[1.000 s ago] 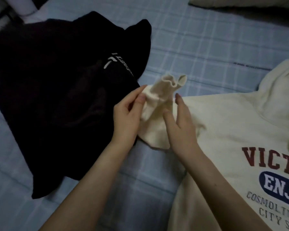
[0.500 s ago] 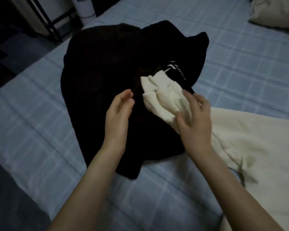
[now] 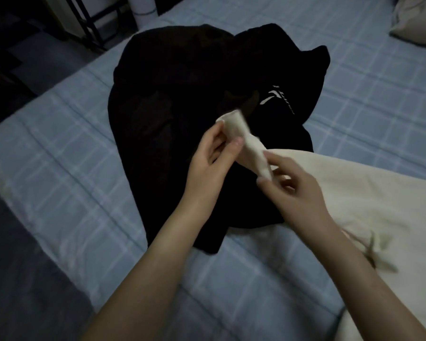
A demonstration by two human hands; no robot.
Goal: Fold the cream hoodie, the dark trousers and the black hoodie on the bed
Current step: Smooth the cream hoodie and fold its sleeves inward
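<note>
The cream hoodie (image 3: 369, 205) lies at the right of the bed, and its sleeve (image 3: 251, 146) stretches left over a dark heap. My left hand (image 3: 210, 163) pinches the sleeve's cuff end. My right hand (image 3: 293, 190) grips the sleeve a little further down. The dark heap is black clothing (image 3: 182, 107) with a white logo (image 3: 278, 97) near its right side. I cannot tell the black hoodie from the dark trousers within the heap.
The bed has a light blue checked sheet (image 3: 71, 163). A pillow (image 3: 418, 23) lies at the far right corner. Beyond the bed's left edge are dark floor, a metal frame (image 3: 89, 25) and a white cylinder (image 3: 143, 8).
My left hand, open half a second ago, has closed on the sleeve's cuff. The sleeve is now drawn out narrow between both hands over the black heap. The view has shifted left.
</note>
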